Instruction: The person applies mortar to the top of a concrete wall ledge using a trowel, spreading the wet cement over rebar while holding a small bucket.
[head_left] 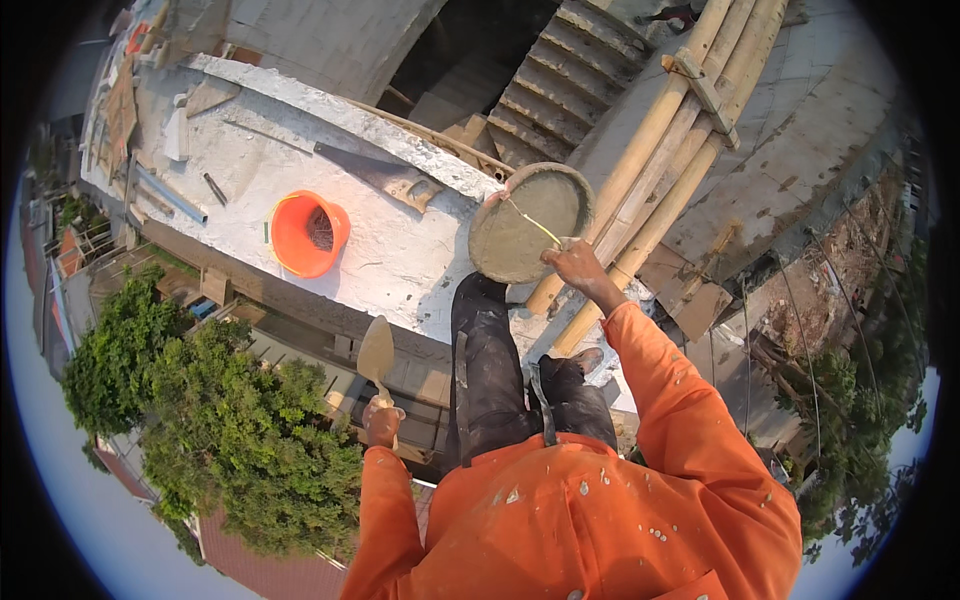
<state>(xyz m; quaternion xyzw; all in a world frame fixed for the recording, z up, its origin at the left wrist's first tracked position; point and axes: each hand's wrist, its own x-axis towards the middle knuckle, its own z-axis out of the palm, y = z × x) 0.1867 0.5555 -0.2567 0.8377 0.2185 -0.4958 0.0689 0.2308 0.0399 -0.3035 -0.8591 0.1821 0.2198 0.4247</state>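
Observation:
My left hand (382,424) is closed around the handle of a pointed trowel (376,350), its blade up and off to the left of my legs. My right hand (578,270) is closed on a thin yellow-green handle (532,222) that crosses the top of a round pan (586,218). Smooth grey wet mortar (525,250) fills the pan almost to its rim. The pan is just beyond my knees, beside the bamboo poles; whether it rests on something or hangs from my hand I cannot tell.
An orange bucket (283,235) with dark stuff inside stands on the white, dusty ledge (390,260). Behind it lies a handsaw (375,175), with a pipe (172,195) further left. Bamboo poles (650,170) run along the right. Concrete stairs (560,75) drop away beyond; trees (250,440) show far below.

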